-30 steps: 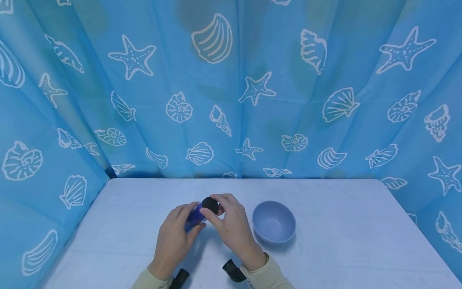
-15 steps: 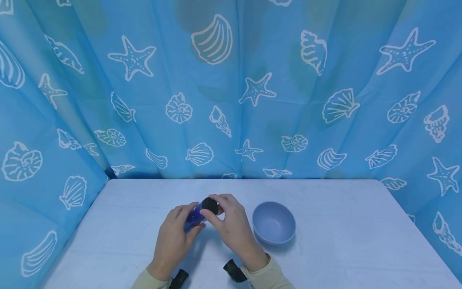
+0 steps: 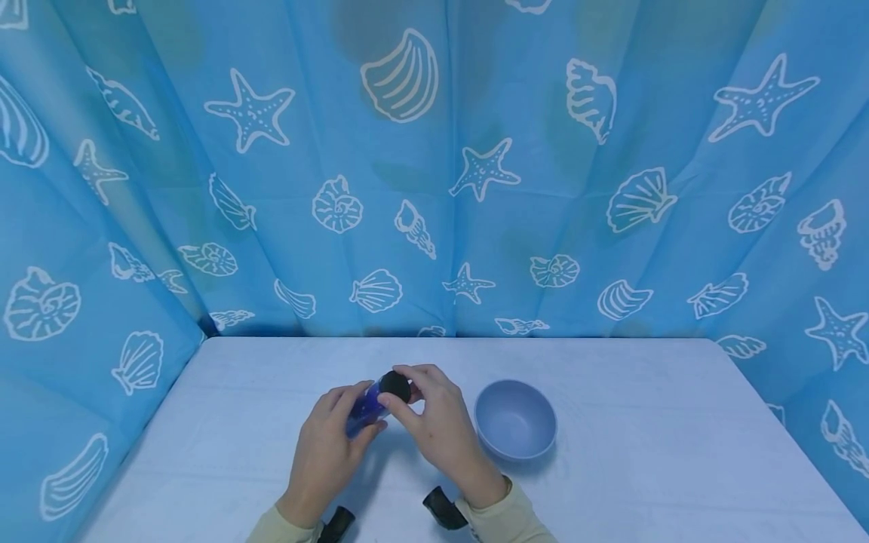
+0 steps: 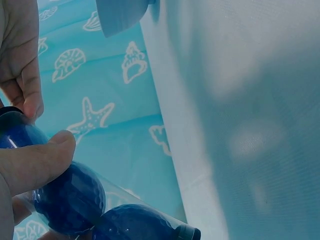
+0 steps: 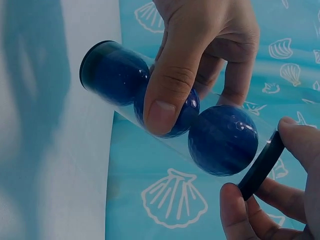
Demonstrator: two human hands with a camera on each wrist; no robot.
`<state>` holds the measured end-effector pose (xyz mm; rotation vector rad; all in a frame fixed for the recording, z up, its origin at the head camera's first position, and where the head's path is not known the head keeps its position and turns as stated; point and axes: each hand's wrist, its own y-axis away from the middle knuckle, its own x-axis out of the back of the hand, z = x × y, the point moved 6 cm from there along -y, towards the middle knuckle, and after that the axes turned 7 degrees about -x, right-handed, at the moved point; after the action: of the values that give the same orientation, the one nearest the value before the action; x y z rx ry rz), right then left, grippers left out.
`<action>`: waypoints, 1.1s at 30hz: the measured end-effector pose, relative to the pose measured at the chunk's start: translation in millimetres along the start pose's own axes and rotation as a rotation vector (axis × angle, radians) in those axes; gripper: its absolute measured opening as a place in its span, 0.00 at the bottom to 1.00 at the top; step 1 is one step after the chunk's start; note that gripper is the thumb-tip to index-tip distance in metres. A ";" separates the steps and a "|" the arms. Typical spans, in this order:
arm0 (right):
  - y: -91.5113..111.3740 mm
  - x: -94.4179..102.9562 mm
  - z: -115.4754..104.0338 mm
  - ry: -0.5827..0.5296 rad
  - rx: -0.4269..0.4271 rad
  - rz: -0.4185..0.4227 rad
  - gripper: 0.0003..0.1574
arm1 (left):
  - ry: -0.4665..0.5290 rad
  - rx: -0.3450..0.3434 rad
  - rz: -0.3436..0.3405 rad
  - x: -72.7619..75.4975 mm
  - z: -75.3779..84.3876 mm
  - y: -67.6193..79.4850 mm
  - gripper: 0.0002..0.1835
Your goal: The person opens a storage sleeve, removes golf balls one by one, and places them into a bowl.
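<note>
A clear tube (image 3: 364, 409) is held tilted above the table. Three blue dimpled balls (image 5: 223, 141) sit in a row inside it. My left hand (image 3: 320, 451) grips the tube round its middle, thumb pressed along the wall in the right wrist view. At the upper end, the thumb and fingers of my right hand (image 3: 441, 431) pinch the rim of a round black cap (image 3: 395, 386). The cap lies against the tube's mouth; whether it is fully seated I cannot tell. The opposite end has a dark base (image 5: 92, 65).
Just right of my right hand stands a blue-grey bowl (image 3: 516, 421) on the white-covered table (image 3: 652, 437). A blue curtain (image 3: 434, 173) with white shell and starfish drawings hangs behind and at both sides. Black straps (image 3: 444, 509) are at the wrists.
</note>
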<state>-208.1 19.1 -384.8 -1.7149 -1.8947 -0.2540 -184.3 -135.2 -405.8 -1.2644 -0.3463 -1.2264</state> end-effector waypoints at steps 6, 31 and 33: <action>-0.1 -0.1 1.4 -0.001 -0.006 -0.001 0.32 | 0.000 0.009 -0.005 -0.5 -0.5 -0.4 0.33; 0.1 6.9 -0.6 -0.028 0.029 0.037 0.32 | 0.014 0.032 0.019 0.4 -3.1 -0.7 0.34; -0.1 7.9 0.0 -0.023 0.021 0.035 0.32 | 0.017 0.034 0.022 0.9 -3.4 -1.1 0.33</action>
<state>-208.4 25.9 -380.6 -1.7425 -1.8750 -0.2013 -186.3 -138.3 -405.7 -1.2245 -0.3388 -1.2075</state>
